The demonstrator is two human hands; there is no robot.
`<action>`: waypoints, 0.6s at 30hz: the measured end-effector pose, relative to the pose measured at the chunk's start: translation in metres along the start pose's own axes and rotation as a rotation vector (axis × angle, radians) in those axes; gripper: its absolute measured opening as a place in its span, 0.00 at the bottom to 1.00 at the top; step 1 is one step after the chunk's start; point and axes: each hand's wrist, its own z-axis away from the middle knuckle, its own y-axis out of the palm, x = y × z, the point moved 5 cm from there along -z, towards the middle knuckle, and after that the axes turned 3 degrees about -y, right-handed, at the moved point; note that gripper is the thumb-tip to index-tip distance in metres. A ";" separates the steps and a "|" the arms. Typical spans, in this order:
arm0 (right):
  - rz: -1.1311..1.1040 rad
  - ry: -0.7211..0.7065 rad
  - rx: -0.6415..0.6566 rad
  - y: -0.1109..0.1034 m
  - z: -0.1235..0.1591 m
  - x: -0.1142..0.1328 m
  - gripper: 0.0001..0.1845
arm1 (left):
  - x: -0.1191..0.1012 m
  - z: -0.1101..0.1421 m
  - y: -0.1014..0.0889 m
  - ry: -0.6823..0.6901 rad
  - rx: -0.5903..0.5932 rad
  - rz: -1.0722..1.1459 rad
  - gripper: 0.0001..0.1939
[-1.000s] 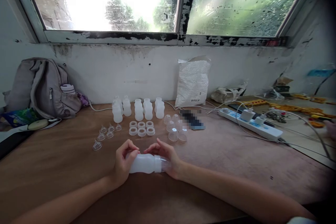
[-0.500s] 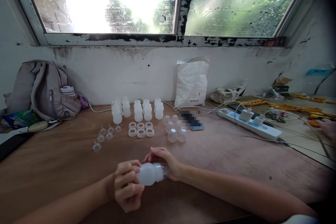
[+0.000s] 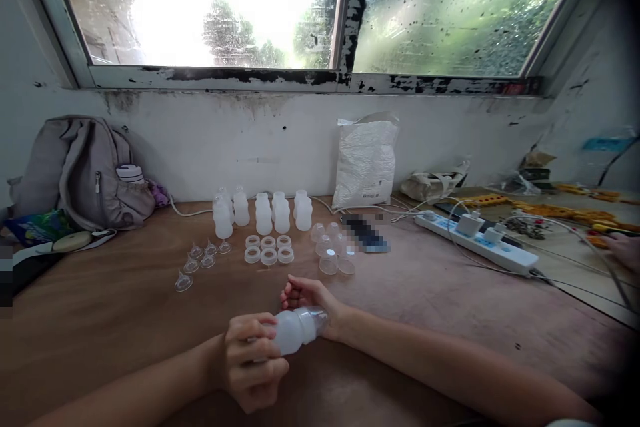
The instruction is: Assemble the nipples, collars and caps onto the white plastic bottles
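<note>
Head view: broad brown, smooth-topped table (image 3: 425, 300), with a frosted white, rounded bottle (image 3: 289, 333) in the left hand (image 3: 255, 360)

The table spreads across most of the lower half. Behind it rises a stained white wall (image 3: 225, 133), and above that a wide two-pane window (image 3: 440, 13) in a metal frame with flaking black and white patches. At the far left sits a greyish-beige fabric backpack (image 3: 83, 160). A crinkled white packet (image 3: 367, 160) stands against the wall, right of centre. On the right lies a long white plastic power strip (image 3: 520, 259) with white plugs in it.

At the near side, the left hand has its fingers wrapped round the bottle's base end. The right hand (image 3: 317, 293) is loosely half-curled beside the other end; whether its palm touches there I cannot tell. The bottle tilts above the table between the two, its pale collar and clear domed top pointing to the right hand.

Farther back, similar frosted white bottles (image 3: 263, 217) stand upright in clusters near the wall. In front of them, to the right, are clear domed plastic covers (image 3: 329, 265), close together. Just left of those lie six translucent whitish rings (image 3: 269, 260) in two rows of three. Farther left, six small clear cone-tipped teats (image 3: 183, 283) rest on their wide rims.
</note>
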 end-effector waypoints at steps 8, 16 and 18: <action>0.017 -0.099 -0.079 -0.006 -0.001 0.009 0.09 | 0.017 -0.028 -0.004 -0.097 0.215 0.067 0.24; 0.406 -0.521 -0.016 0.082 -0.022 0.093 0.10 | 0.072 -0.018 0.004 -0.994 -0.141 0.872 0.21; 0.690 -0.603 0.029 0.107 -0.028 0.104 0.09 | 0.075 -0.016 0.004 -1.084 -0.243 1.116 0.16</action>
